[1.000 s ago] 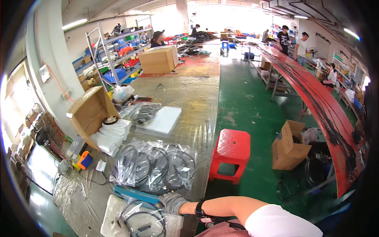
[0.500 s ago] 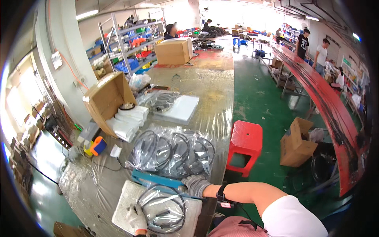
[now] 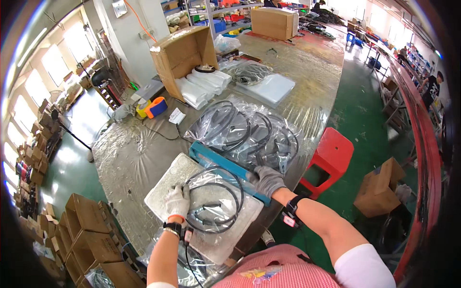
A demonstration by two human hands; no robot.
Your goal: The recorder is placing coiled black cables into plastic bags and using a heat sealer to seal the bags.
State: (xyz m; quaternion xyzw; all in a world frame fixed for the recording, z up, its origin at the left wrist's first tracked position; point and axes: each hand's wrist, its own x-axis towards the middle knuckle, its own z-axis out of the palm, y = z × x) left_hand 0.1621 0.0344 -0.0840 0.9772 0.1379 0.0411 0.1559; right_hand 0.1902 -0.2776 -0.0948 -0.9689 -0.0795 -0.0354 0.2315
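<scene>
Black coiled cable [image 3: 213, 199] between left hand [image 3: 178, 200] and right hand [image 3: 267, 180]

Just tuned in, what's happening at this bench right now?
A person in work gloves is at a long film-covered table. The left hand rests on a clear bag holding a coiled black cable, which lies on a white foam pad. The right hand presses on a blue bar-shaped sealer. Beyond it lies a pile of bagged cables.

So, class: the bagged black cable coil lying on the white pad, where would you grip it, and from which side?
Probably pinch the clear bag's free near edge, coming from the person's side: the bagged cable coil lies flat on the white pad, and the blue bar blocks its far side.
</scene>
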